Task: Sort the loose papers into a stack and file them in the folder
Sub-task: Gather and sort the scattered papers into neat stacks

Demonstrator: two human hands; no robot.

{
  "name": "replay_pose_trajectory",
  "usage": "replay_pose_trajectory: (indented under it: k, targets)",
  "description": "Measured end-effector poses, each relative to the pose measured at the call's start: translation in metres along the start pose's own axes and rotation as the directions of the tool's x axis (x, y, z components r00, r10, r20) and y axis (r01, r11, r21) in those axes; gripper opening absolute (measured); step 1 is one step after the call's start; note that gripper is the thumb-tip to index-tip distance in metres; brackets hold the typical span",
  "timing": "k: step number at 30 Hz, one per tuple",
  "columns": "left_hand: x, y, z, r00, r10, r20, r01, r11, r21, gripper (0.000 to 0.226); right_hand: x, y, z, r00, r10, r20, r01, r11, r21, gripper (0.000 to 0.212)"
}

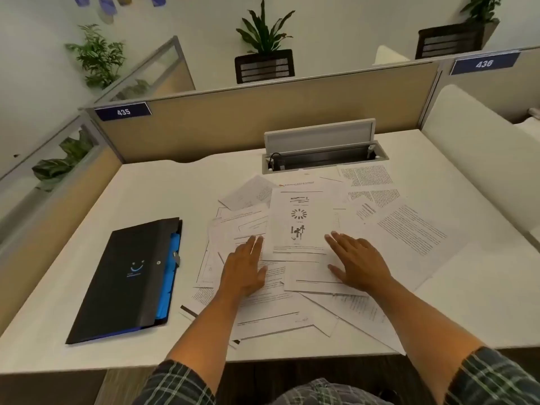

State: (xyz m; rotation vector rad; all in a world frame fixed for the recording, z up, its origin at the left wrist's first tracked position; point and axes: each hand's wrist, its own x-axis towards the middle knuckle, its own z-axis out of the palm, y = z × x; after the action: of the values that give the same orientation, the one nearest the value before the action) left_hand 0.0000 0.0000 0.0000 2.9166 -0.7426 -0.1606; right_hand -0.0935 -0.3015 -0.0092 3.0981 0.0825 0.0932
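— Where are the loose white printed papers [304, 229] lying?

— They are sprawling in an overlapping heap across the middle and right of the white worktop [163, 197], some sheets reaching toward the right edge and a few hanging past the near edge.

— And the hands?

— Both are resting flat on the heap, grasping nothing. The left hand [244, 268] is lying with fingers straight on the heap's left side; the right hand [358, 263] is spreading its fingers just right of a top sheet printed with small dark figures [298, 222].

— The folder?

— The black flat folder with blue inner pockets [128, 279] is sitting closed toward the worktop's left side, near the heap but apart from it.

— What is framing the worktop?

— A tan partition [263, 115] is running along the far edge, an open grey cable hatch [324, 153] is sitting before it, and potted plants [263, 33] are standing behind.
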Motion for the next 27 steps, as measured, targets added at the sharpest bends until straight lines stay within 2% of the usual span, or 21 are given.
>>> replay_pose_trajectory:
  k: [1, 4, 8, 12, 15, 16, 18, 20, 23, 27]
  targets:
    - [0.0, 0.002, 0.001, 1.0, -0.009, 0.018, 0.009, 0.999, -0.037, 0.081, 0.003, -0.001, 0.001, 0.997, -0.024, 0.067, 0.025, 1.0, -0.007, 0.081]
    - [0.002, 0.007, 0.003, 0.994, -0.028, 0.101, 0.036, 0.996, -0.077, 0.081, 0.014, -0.002, 0.003, 0.989, -0.04, 0.146, 0.042, 0.999, -0.012, 0.088]
    - [0.004, 0.008, 0.009, 0.97, -0.044, 0.237, 0.07, 0.992, -0.101, 0.081, 0.032, -0.006, 0.002, 0.96, -0.031, 0.278, 0.037, 0.999, -0.013, 0.082]
    - [0.008, 0.011, 0.014, 0.967, -0.086, 0.238, 0.126, 0.98, -0.156, 0.083, 0.037, -0.011, 0.004, 0.974, -0.087, 0.211, 0.101, 0.993, -0.056, 0.06]
    - [0.011, 0.015, 0.015, 0.97, -0.105, 0.217, 0.147, 0.971, -0.19, 0.083, 0.037, -0.01, 0.011, 0.967, -0.132, 0.218, 0.152, 0.985, -0.081, 0.051]
    - [0.011, 0.016, 0.015, 0.971, -0.11, 0.21, 0.151, 0.97, -0.19, 0.082, 0.038, -0.011, 0.011, 0.969, -0.141, 0.205, 0.164, 0.981, -0.101, 0.05]
    - [0.012, 0.016, 0.016, 0.976, -0.114, 0.187, 0.149, 0.972, -0.183, 0.081, 0.04, -0.011, 0.011, 0.975, -0.147, 0.164, 0.166, 0.98, -0.108, 0.061]
    - [0.013, 0.016, 0.015, 0.978, -0.13, 0.161, 0.16, 0.967, -0.198, 0.076, 0.041, -0.015, 0.014, 0.987, -0.084, 0.138, 0.096, 0.992, -0.079, 0.074]
    - [0.021, 0.019, 0.01, 0.97, -0.191, 0.151, 0.229, 0.927, -0.298, 0.069, 0.042, -0.021, 0.017, 0.977, 0.119, 0.179, -0.123, 0.992, 0.01, 0.097]
    - [0.033, 0.026, 0.004, 0.951, -0.275, 0.142, 0.31, 0.856, -0.413, 0.067, 0.05, -0.029, 0.015, 0.877, 0.367, 0.311, -0.434, 0.882, 0.182, 0.135]
